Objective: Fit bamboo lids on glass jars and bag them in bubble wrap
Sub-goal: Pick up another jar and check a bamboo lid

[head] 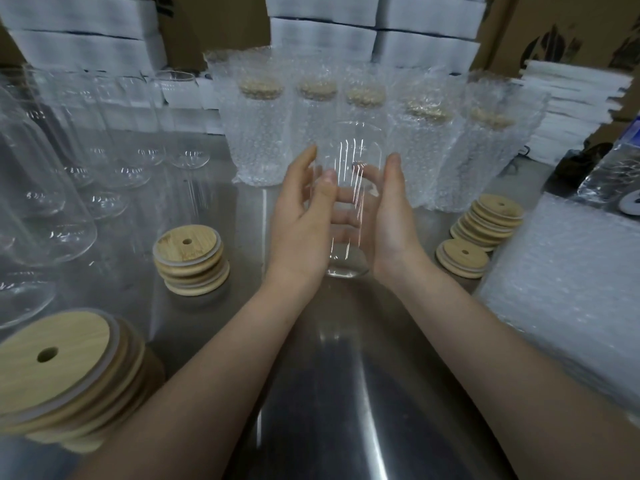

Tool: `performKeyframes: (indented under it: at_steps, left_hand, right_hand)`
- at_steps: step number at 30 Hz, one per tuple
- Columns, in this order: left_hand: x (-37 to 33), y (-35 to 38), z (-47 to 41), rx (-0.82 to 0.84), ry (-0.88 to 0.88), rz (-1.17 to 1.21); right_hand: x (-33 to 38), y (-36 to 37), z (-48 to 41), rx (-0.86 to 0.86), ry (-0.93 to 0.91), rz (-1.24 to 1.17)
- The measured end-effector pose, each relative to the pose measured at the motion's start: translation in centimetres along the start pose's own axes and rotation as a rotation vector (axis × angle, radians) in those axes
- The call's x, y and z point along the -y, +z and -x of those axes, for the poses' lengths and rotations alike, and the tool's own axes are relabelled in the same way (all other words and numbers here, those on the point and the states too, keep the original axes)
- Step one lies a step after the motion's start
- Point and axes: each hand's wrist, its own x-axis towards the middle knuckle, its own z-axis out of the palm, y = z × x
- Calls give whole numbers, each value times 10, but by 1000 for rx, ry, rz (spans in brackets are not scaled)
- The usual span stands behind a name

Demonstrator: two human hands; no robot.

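Both hands hold a clear glass jar [350,188] just above the steel table [346,393], at the middle of the view, with no lid on it. The left hand [303,226] grips its left side, thumb laid across the front of the glass. The right hand [394,226] clasps the right side, its fingers curling behind the jar and showing through it. Just behind stands a row of wrapped jars [346,116], each with a lid inside its bubble wrap. Bare jars [114,133] crowd the left. Lid stacks lie at the near left [65,372], left of the hands [191,261] and to the right [486,223]. A pile of bubble wrap [571,271] lies at the far right.
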Motion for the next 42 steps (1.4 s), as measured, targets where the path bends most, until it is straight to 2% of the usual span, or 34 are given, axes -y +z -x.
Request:
performKeyframes:
  at_steps: [3, 5, 8, 11, 15, 22, 26, 29, 35, 38, 42]
  left_hand:
    - [-1, 8, 5, 18, -59, -81]
    - [-1, 9, 9, -20, -26, -186]
    - [0, 5, 8, -115, 41, -271]
    - [2, 1, 6, -118, 17, -273]
    - [-1, 0, 4, -50, -62, -131]
    - [-5, -2, 2, 82, -216, 310]
    - [-3, -2, 1, 173, -353, 430]
    - [0, -4, -1, 208, -274, 396]
    - [-5, -10, -2, 27, -16, 131]
    - [-12, -8, -3, -5, -56, 98]
    - [-16, 2, 2, 94, -153, -25]
  right_hand:
    - [-6, 9, 3, -99, -145, 147]
    - [-8, 15, 8, -127, -204, 191]
    - [-7, 21, 10, -145, -199, 213]
    - [-4, 16, 6, -142, -141, 207]
    - [6, 8, 7, -86, -61, 156]
    - [12, -3, 4, -105, -27, 227]
    - [15, -4, 6, -46, 28, 31]
    - [13, -1, 6, 15, 93, -28]
    - [8, 0, 6, 6, 222, -85]
    - [6, 3, 6, -53, 216, -87]
    - [2, 7, 7, -158, 50, 91]
